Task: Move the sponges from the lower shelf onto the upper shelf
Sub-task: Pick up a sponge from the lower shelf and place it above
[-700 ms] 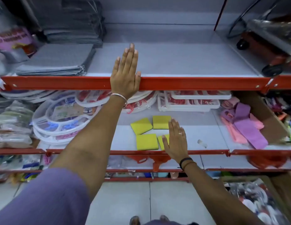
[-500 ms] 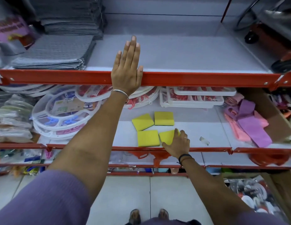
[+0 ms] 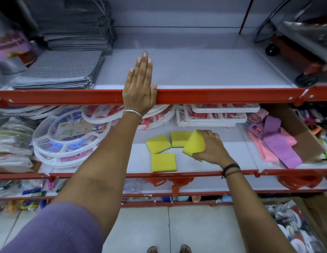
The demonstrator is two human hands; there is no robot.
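Several yellow sponges lie on the white lower shelf (image 3: pixel 214 167). My right hand (image 3: pixel 211 149) grips one yellow sponge (image 3: pixel 193 143) and holds it tilted, raised off the shelf. Three more stay flat: a left sponge (image 3: pixel 158 143), a rear sponge (image 3: pixel 179 138) and a front sponge (image 3: pixel 163 162). My left hand (image 3: pixel 139 88) rests flat, fingers extended, over the red front rail (image 3: pixel 223 96) of the upper shelf (image 3: pixel 195 70), holding nothing.
Stacked grey cloths (image 3: pixel 58 72) fill the upper shelf's left; a red wheeled cart (image 3: pixel 305 57) sits at its right. On the lower shelf are round white peg hangers (image 3: pixel 67 136), white trays (image 3: pixel 217 115) behind the sponges, and pink and purple cloths (image 3: pixel 274 143) at right.
My right hand closed on the front right sponge and lifted it, tilting it up off the lower shelf. My left hand stays on the upper rail.
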